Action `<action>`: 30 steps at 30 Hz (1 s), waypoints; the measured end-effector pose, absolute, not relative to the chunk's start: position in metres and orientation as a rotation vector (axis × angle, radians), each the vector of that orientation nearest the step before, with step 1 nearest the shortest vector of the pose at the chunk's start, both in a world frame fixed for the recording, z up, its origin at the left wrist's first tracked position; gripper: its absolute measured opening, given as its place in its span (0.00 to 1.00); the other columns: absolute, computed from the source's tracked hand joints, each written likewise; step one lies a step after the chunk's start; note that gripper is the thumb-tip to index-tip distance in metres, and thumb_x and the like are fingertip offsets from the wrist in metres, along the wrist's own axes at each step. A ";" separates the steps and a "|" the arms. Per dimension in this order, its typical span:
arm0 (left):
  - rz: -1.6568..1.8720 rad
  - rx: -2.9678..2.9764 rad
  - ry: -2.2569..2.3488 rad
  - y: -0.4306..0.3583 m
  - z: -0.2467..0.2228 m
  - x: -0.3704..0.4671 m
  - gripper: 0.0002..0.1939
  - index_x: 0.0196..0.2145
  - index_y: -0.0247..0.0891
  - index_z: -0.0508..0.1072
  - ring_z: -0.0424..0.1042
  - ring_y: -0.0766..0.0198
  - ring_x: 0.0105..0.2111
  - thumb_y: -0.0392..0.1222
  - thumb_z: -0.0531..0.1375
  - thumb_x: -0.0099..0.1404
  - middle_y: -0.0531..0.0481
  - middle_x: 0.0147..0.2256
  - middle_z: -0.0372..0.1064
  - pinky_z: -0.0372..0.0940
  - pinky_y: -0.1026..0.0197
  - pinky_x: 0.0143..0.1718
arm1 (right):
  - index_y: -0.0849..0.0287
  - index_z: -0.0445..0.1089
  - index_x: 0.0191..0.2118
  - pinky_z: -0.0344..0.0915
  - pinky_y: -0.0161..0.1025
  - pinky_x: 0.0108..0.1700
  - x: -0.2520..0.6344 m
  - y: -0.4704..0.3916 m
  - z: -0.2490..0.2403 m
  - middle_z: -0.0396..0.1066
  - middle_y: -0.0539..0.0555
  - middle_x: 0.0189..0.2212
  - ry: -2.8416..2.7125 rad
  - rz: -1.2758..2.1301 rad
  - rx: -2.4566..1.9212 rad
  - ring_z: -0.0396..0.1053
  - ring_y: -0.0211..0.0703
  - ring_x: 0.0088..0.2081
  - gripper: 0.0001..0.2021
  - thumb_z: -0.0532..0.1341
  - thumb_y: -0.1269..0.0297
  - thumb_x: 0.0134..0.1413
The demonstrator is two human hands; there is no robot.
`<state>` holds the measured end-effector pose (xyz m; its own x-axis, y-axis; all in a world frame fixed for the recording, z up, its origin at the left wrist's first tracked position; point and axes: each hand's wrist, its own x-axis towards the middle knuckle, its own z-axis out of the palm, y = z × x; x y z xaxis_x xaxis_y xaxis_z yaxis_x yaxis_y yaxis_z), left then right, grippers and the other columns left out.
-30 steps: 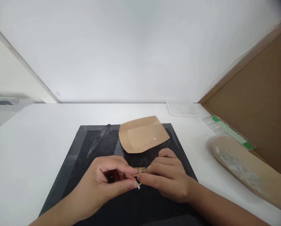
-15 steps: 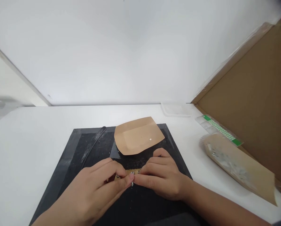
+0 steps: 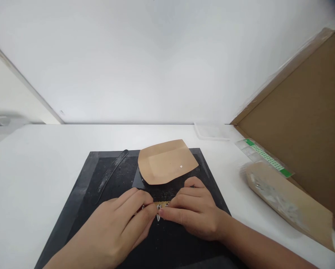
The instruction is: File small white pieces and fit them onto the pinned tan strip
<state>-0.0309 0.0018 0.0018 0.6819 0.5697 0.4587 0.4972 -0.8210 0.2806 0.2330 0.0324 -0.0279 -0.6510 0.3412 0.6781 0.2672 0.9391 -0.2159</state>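
Your left hand [image 3: 122, 224] and right hand [image 3: 199, 211] meet at one tan strip [image 3: 163, 203], about midway between the side edges of one black board [image 3: 167, 244]. Fingertips of both touch the strip; I cannot tell whether either is clamped on it. One slim black stick [image 3: 111, 175] lies toward the board's far left corner; one brown paper [image 3: 163, 161], bearing one white speck [image 3: 181, 166], overlaps its far edge.

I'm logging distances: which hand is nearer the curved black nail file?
Left: the left hand is by the lower end of the nail file; the right hand is farther away, to the right.
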 end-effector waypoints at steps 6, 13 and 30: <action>0.944 2.687 1.043 0.011 -0.007 -0.043 0.09 0.51 0.34 0.74 0.73 0.60 0.41 0.31 0.56 0.77 0.41 0.45 0.72 0.72 0.61 0.36 | 0.56 0.77 0.52 0.54 0.44 0.40 0.236 0.033 -0.030 0.81 0.48 0.34 -2.292 0.157 -0.431 0.69 0.35 0.30 0.10 0.61 0.74 0.71; 0.960 2.637 1.061 0.012 -0.013 -0.047 0.15 0.58 0.34 0.72 0.74 0.62 0.42 0.30 0.54 0.78 0.41 0.48 0.70 0.73 0.64 0.37 | 0.57 0.77 0.50 0.54 0.43 0.39 0.235 0.035 -0.025 0.80 0.48 0.32 -2.257 0.138 -0.446 0.70 0.36 0.27 0.10 0.60 0.73 0.71; 1.121 2.458 1.308 0.023 -0.018 -0.046 0.09 0.52 0.39 0.75 0.77 0.63 0.46 0.34 0.59 0.78 0.47 0.47 0.75 0.74 0.61 0.50 | 0.59 0.73 0.48 0.58 0.42 0.39 0.246 0.042 -0.017 0.77 0.48 0.29 -2.259 0.173 -0.553 0.69 0.35 0.25 0.07 0.65 0.72 0.66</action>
